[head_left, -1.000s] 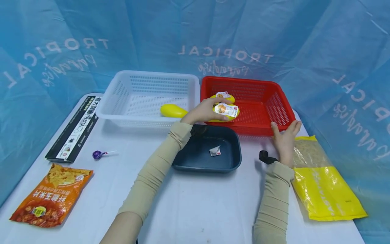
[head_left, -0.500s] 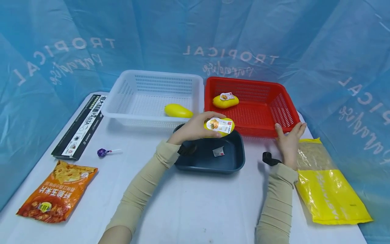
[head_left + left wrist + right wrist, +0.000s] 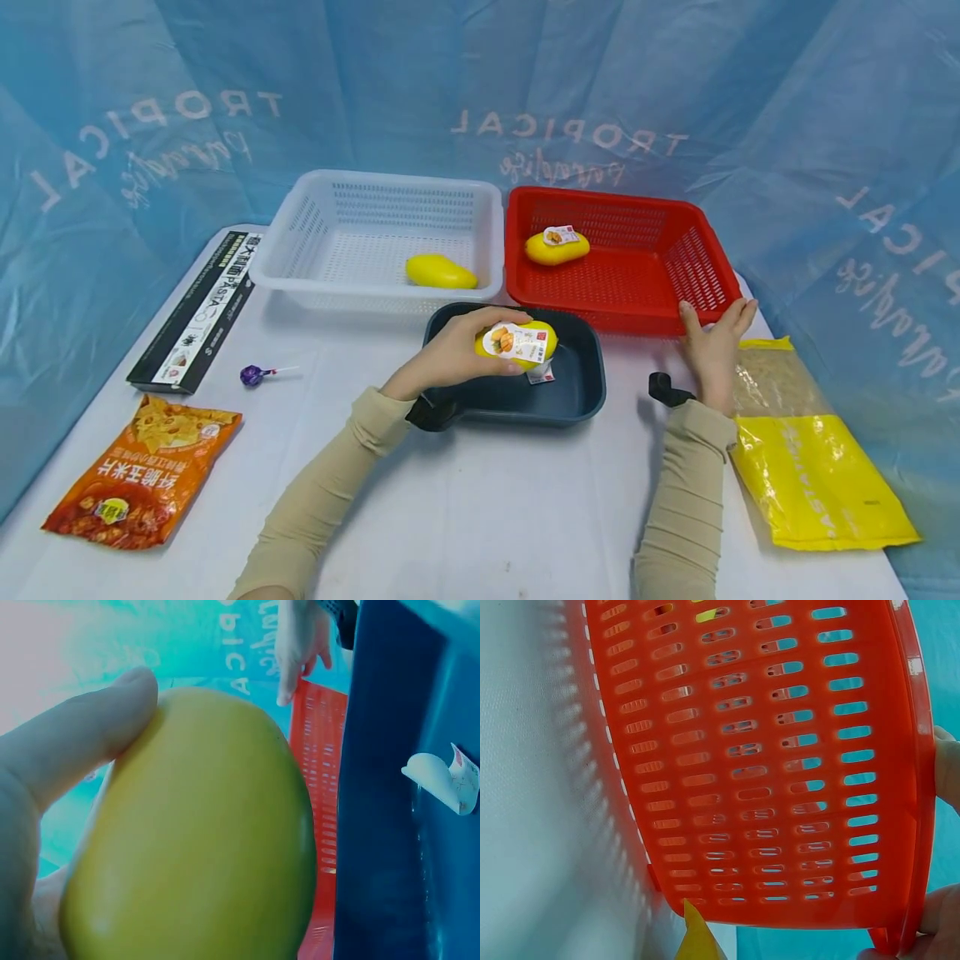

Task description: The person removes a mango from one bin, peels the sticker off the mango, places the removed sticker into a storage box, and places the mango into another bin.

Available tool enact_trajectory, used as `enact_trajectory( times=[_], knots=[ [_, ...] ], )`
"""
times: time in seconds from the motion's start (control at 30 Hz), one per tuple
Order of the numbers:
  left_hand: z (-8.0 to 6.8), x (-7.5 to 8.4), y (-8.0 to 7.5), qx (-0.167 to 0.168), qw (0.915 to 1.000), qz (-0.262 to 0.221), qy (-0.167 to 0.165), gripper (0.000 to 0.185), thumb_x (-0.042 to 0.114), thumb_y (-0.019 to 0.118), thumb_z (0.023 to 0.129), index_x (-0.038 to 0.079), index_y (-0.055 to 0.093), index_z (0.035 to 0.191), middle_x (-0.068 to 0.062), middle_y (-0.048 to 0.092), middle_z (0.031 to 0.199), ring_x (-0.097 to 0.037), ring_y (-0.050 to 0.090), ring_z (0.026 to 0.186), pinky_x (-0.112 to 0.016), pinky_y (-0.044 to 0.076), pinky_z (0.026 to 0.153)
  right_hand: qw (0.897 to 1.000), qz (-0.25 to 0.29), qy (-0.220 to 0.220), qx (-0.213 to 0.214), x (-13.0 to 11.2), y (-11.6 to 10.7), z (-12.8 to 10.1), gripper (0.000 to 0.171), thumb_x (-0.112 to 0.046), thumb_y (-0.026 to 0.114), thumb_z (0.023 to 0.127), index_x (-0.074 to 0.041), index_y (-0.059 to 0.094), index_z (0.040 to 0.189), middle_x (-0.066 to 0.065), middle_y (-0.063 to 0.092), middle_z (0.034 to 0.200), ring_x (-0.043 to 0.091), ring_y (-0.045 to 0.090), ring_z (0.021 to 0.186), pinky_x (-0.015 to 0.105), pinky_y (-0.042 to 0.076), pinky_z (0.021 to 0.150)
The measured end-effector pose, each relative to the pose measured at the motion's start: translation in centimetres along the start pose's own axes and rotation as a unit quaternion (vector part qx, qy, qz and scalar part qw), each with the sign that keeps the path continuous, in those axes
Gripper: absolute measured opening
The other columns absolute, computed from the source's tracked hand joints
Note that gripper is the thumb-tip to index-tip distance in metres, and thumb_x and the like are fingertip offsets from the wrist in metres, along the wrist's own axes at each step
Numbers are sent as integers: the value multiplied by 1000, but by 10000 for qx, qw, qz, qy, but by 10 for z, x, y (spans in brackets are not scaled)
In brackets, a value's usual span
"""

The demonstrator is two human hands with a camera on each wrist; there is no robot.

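My left hand (image 3: 453, 354) holds a yellow mango (image 3: 517, 343) with a printed white label over the dark blue rectangular basin (image 3: 577, 408). In the left wrist view the thumb lies along the side of this mango (image 3: 195, 825). A crumpled label (image 3: 540, 373) lies on the basin floor, partly hidden by the mango. With thumb and fingers, my right hand (image 3: 712, 358) grips the front right corner of the red basket (image 3: 622, 321). Inside that basket, at the left, sits another labelled mango (image 3: 557, 250). An unlabelled mango (image 3: 441, 272) lies in the white basket (image 3: 300, 287).
A black pasta box (image 3: 198, 308), a purple lollipop (image 3: 253, 376) and an orange snack bag (image 3: 146, 475) are on the left of the white table (image 3: 510, 517). At the right lies a yellow pasta bag (image 3: 817, 467). A blue printed cloth (image 3: 390, 83) hangs behind the baskets.
My left hand has lifted the labelled mango out of the red basket and brought it toward me and left, over the basin. My right hand stays on the basket corner.
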State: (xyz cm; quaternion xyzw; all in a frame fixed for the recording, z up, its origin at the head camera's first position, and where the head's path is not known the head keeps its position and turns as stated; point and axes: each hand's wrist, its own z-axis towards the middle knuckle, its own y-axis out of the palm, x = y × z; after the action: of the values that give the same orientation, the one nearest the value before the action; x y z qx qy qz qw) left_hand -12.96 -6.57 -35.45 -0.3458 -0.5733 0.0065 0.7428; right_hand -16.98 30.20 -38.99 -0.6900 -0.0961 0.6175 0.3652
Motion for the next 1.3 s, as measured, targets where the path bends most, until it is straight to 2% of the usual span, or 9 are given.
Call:
enact_trajectory(
  times=[0.33, 0.53, 0.77, 0.87, 0.97, 1.1, 1.3],
  knots=[
    [-23, 5, 4, 40, 9999, -105, 115, 61, 23, 81, 78, 23, 56, 134, 3, 51, 142, -17, 48, 117, -31, 47, 90, 9999, -31, -70, 105, -2, 1, 0, 93, -53, 45, 96, -7, -11, 154, 12, -22, 161, 34, -2, 151, 51, 13, 121],
    [-37, 9, 12, -69, 9997, 89, 228, 62, 24, 81, 77, 23, 57, 134, 4, 52, 143, -18, 46, 125, -36, 42, 96, 9998, -59, -94, 139, -3, 2, 1, 92, -53, 45, 96, -7, -8, 154, 12, -20, 162, 32, -4, 151, 50, 13, 121],
    [-53, 12, 21, -288, 9990, 156, 320, 62, 27, 81, 77, 25, 58, 134, 7, 53, 141, -14, 48, 119, -31, 44, 88, 9999, -25, 119, 40, -1, 0, 0, 92, -54, 44, 95, -12, -11, 155, 7, -23, 162, 31, -6, 152, 52, 13, 121],
    [-60, 13, 25, -367, 9983, 184, 421, 61, 25, 81, 77, 25, 59, 133, 7, 54, 140, -13, 49, 118, -31, 44, 88, 10000, -59, 55, 57, -2, 0, -1, 91, -52, 45, 96, -9, -10, 155, 9, -21, 162, 32, -9, 151, 54, 13, 120],
    [-66, 14, 31, -490, 9971, 204, 541, 60, 24, 81, 76, 25, 59, 132, 8, 55, 140, -12, 49, 118, -33, 41, 92, 9997, -191, -94, 105, -5, -1, -3, 90, -50, 46, 97, -6, -7, 155, 15, -17, 162, 37, -13, 150, 58, 8, 120],
    [-73, 14, 40, -826, 9939, 153, 710, 62, 27, 82, 76, 26, 58, 133, 8, 54, 141, -11, 50, 119, -31, 39, 94, 9989, -347, -264, 146, -12, -5, -7, 90, -49, 46, 97, -4, -6, 155, 21, -12, 161, 44, -16, 147, 63, 1, 118],
    [-81, 7, 54, -1187, 9884, 378, 874, 63, 33, 82, 76, 25, 57, 133, 7, 55, 140, -8, 51, 122, -27, 39, 97, 9988, -361, -316, 41, -27, -10, -15, 91, -52, 45, 96, -11, -9, 156, 16, -13, 162, 40, -20, 147, 64, 3, 117]
  ],
)
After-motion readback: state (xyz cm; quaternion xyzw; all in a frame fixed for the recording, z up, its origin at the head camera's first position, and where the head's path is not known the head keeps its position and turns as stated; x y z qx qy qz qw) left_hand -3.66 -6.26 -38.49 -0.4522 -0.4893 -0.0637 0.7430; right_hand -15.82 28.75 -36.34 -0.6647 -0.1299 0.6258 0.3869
